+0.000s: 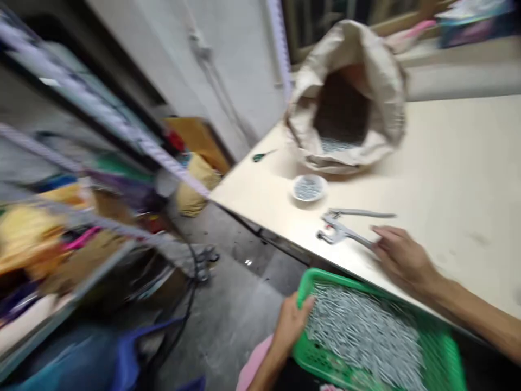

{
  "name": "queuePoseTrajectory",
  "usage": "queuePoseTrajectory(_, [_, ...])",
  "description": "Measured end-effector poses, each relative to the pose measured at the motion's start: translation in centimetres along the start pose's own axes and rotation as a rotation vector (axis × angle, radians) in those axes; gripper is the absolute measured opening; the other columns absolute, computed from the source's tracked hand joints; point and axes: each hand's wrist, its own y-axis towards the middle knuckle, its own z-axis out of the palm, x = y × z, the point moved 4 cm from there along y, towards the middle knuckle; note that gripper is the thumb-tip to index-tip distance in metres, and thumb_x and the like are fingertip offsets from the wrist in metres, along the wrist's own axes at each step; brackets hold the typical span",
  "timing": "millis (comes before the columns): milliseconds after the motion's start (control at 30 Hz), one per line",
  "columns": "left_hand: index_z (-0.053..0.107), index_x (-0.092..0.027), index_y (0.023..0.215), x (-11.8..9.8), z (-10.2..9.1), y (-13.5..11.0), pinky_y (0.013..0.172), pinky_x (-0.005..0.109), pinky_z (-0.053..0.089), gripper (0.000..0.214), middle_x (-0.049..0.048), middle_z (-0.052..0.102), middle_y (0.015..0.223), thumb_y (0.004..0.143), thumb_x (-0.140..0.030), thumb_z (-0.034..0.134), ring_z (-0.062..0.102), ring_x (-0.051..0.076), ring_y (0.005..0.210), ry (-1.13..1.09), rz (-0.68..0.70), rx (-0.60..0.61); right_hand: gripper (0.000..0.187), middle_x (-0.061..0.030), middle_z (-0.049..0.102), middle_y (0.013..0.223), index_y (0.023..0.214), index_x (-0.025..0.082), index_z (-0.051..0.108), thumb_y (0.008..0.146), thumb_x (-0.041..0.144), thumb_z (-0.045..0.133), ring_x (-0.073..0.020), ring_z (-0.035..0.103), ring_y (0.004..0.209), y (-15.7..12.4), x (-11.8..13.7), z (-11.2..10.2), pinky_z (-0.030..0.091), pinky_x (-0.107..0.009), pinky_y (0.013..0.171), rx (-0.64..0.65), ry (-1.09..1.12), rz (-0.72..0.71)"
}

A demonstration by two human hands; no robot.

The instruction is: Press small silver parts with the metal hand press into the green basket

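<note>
My left hand (291, 321) is closed around the left rim of a green plastic basket (300, 353). Inside the basket lies a thick layer of small, slender silver metal pieces (362, 331), too blurred to name exactly. On the table, my right hand (402, 255) has its fingers closed at the end of the lower handle of grey pliers (340, 231) with a C-shaped jaw. The two handles of the pliers are spread apart. Just beyond them is a small white bowl (299, 196) filled with similar silver pieces.
A large open sack (385, 125) with silver pieces inside stands on the pale table (456, 179). Near its left corner lies a small green-handled tool (259, 157). Metal shelving (158, 157) with cluttered goods is at left, and a cable (188, 304) hangs beside it.
</note>
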Motion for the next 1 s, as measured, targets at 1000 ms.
queuePoseTrajectory(1000, [0.063, -0.014, 0.077, -4.0, -0.9, 2.6, 0.051, 0.022, 0.039, 0.049, 0.0006, 0.058, 0.062, 0.068, -0.062, 0.059, 0.053, 0.016, 0.058, 0.061, -0.037, 0.098, 0.043, -0.0103, 0.052, 0.119, 0.134, 0.023, 0.033, 0.092, 0.016, 0.042, -0.0186, 0.057, 0.101, 0.2, -1.5, -1.1, 0.056, -0.039, 0.082, -0.047, -0.047, -0.099])
